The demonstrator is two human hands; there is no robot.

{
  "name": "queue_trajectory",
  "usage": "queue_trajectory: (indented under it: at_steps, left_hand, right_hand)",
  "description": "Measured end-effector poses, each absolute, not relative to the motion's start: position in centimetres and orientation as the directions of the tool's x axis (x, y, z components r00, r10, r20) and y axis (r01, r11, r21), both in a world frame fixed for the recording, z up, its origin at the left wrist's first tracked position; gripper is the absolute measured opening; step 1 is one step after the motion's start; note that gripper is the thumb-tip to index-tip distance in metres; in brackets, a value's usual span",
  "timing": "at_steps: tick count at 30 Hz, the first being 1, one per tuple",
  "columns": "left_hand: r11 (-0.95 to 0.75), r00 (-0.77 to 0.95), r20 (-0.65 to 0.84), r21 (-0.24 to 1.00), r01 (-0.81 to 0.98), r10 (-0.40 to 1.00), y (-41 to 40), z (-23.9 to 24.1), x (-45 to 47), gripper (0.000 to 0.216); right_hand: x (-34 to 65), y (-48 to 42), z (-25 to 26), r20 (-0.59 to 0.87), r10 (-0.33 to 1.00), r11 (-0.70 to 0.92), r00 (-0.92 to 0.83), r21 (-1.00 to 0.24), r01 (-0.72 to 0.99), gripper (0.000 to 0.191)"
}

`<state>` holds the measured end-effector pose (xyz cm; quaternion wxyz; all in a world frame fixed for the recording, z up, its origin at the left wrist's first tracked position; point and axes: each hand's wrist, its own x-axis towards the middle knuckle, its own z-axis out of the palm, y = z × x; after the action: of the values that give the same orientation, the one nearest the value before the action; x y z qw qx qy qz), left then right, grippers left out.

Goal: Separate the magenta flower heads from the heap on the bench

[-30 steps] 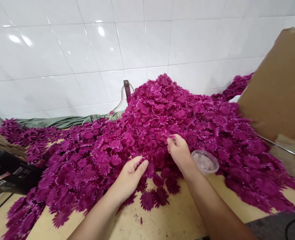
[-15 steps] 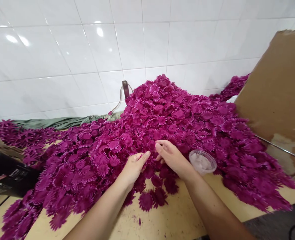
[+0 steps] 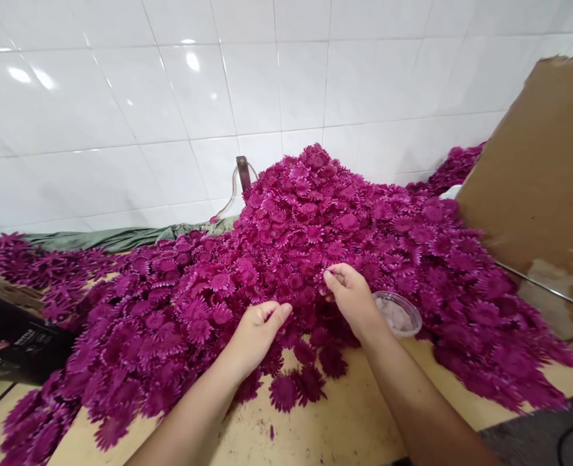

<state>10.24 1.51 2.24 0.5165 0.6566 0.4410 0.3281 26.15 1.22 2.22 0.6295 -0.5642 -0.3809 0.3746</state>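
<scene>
Hundreds of magenta fabric daisy heads form one great heap of purple-pink flower heads (image 3: 325, 220) that covers most of the pale wooden tabletop (image 3: 335, 427) and rises to a peak against the glossy white tiled wall (image 3: 276, 84) behind it. To the right of the heap a large brown cardboard sheet (image 3: 543, 175) leans upright, its lower edge just beside the flowers. Behind the heap's left slope a crumpled green cloth (image 3: 121, 238) lies along the foot of the wall. Left of the heap, at the table's edge, sits a black printed box (image 3: 9, 346), touching the outermost petals. At the heap's near right foot a small clear plastic cup (image 3: 397, 314) stands half bedded in the flowers.

The right hand (image 3: 351, 298) rests on the heap's near slope just left of that cup, its thumb and forefinger pinched narrowly together at the petals; whether a single flower is caught between them cannot be told. The left hand (image 3: 257, 333) lies lower on the same slope, near the right hand but apart from it, fingers loosely curled and pressed together against the flowers, with no distinct piece visibly held. A few loose flower heads (image 3: 296, 385) lie on the bare wood just in front of the heap, between the two forearms.
</scene>
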Motion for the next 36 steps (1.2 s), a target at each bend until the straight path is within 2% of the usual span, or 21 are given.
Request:
queue_trajectory:
  at_steps: [2,6,9,12,14,17,20,22,25,29,32,36]
  left_hand:
    - [-0.213,0.42,0.056,0.917,0.337,0.906,1.6,2.1,10.3,0.017]
    - [-0.386,0.403,0.201,0.803,0.454,0.893,1.7,1.7,10.7,0.043]
    - [-0.417,0.38,0.257,0.796,0.437,0.889,1.6,2.2,10.9,0.033]
    - [-0.291,0.404,0.149,0.903,0.317,0.902,1.3,3.1,11.2,0.016]
    - [-0.17,0.451,0.051,0.959,0.228,0.891,1.2,3.4,11.6,0.021]
    - [-0.059,0.518,0.005,0.994,0.089,0.856,1.2,3.3,12.2,0.029]
    - [0.045,0.47,-0.033,0.999,-0.014,0.882,1.6,2.9,12.4,0.031]
    - [0.076,0.429,-0.063,0.997,-0.014,0.901,1.9,2.7,12.3,0.032]
    - [0.033,0.391,-0.055,0.998,0.063,0.919,2.3,2.6,11.9,0.037]
    - [0.005,0.322,-0.032,0.996,0.085,0.946,2.5,2.4,11.9,0.047]
    - [0.037,0.344,-0.049,0.998,0.041,0.938,2.4,2.4,12.0,0.048]
    - [0.049,0.363,-0.06,0.998,0.04,0.93,2.1,2.5,11.9,0.048]
  right_hand:
    - [26.2,0.8,2.6,0.005,0.934,0.047,0.356,-0.993,-0.11,0.019]
    - [25.7,-0.2,3.3,-0.031,0.989,-0.004,0.146,-0.982,-0.188,0.025]
    - [25.7,-0.6,3.4,-0.018,0.997,-0.001,0.081,-0.978,-0.211,0.027]
    - [25.6,-0.6,3.1,0.001,0.994,0.021,0.113,-0.984,-0.178,0.027]
    - [25.3,-0.6,2.8,0.027,0.988,0.04,0.15,-0.995,-0.087,0.026]
    - [24.7,-0.9,2.4,0.113,0.974,0.085,0.194,-0.985,0.151,0.021]
    - [24.4,-1.5,2.6,0.194,0.964,0.128,0.182,-0.938,0.323,0.023]
    - [24.6,-1.9,3.0,0.181,0.975,0.136,0.127,-0.943,0.302,0.033]
    - [24.9,-2.0,3.4,0.125,0.99,0.113,0.068,-0.982,0.154,0.042]
    - [24.7,-1.8,3.4,0.115,0.993,0.113,0.023,-0.993,0.045,0.025]
    - [24.2,-1.4,3.0,0.122,0.991,0.123,-0.051,-0.992,0.017,0.016]
    - [24.2,-0.8,2.6,0.129,0.99,0.128,0.054,-0.991,0.026,0.011]
